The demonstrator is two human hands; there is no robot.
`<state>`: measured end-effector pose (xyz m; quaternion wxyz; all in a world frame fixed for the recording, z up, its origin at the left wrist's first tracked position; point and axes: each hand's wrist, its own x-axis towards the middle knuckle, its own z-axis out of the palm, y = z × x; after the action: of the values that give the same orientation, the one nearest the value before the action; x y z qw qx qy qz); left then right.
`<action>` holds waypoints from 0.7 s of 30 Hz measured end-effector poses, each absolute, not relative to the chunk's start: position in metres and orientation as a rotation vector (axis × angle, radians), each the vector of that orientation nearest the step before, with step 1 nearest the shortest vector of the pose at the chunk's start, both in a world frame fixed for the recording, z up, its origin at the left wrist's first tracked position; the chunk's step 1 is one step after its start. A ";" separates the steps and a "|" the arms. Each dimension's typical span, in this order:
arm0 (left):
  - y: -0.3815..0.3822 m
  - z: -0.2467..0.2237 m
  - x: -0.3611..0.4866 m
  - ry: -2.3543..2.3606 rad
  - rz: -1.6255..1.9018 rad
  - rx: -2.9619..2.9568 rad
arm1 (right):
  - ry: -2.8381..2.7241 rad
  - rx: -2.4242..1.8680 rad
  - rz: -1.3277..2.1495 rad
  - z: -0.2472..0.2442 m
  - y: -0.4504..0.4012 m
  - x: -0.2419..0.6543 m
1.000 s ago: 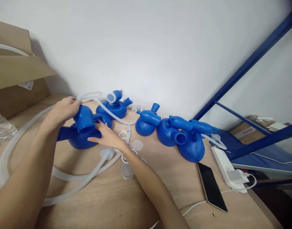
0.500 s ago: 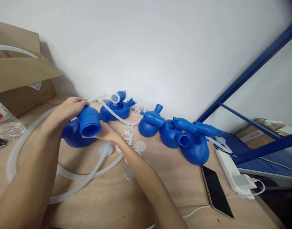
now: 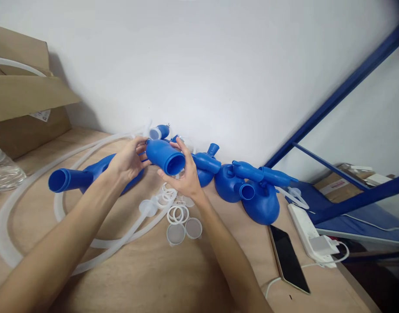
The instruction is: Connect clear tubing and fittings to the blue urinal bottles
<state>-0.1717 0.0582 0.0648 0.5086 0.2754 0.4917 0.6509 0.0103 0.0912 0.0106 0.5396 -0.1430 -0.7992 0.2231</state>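
Between my hands is a hollow blue plastic spout (image 3: pixel 161 154), held above the table with its wide round opening toward me. My left hand (image 3: pixel 129 161) pinches its narrow far end. My right hand (image 3: pixel 185 176) curls around the wide end, thumb below and fingers along the upper side. Under my left forearm lies a blue plastic bottle (image 3: pixel 100 169), its open neck pointing left. Below my right hand are several white rings (image 3: pixel 178 214) and clear round discs (image 3: pixel 175 234). A translucent hose (image 3: pixel 113 250) with a round white cap (image 3: pixel 148 208) loops around the bottle.
Several blue bottles with spouts (image 3: pixel 260 204) stand along the wall. A power strip (image 3: pixel 312 237) and a tablet (image 3: pixel 289 258) lie at right beside a blue metal frame (image 3: pixel 336 100). A cardboard box (image 3: pixel 30 95) and a clear water bottle (image 3: pixel 5 167) are at left.
Both hands have moved right with the blue spout, away from in front of the bottle. The bottle's neck now shows at left. My right hand has shifted onto the spout's wide end.
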 end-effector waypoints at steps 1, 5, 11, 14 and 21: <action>0.057 0.065 -0.169 1.157 1.522 0.642 | -1.913 -0.314 0.475 0.012 0.092 0.016; 0.054 0.066 -0.167 1.123 1.325 0.623 | -1.908 -0.317 0.451 0.019 0.094 0.034; 0.049 0.068 -0.173 1.005 1.127 0.669 | -1.737 -0.419 0.589 0.031 0.097 0.048; 0.045 0.070 -0.170 0.909 1.103 0.674 | -1.699 -0.483 0.464 0.036 0.097 0.055; 0.039 0.073 -0.154 0.731 1.145 0.671 | -1.699 -0.473 0.229 0.049 0.087 0.068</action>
<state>-0.1541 0.0390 0.0734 0.7265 0.3042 0.3313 0.5195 0.0675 0.0871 0.0492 0.6302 -0.2066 -0.7417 0.1001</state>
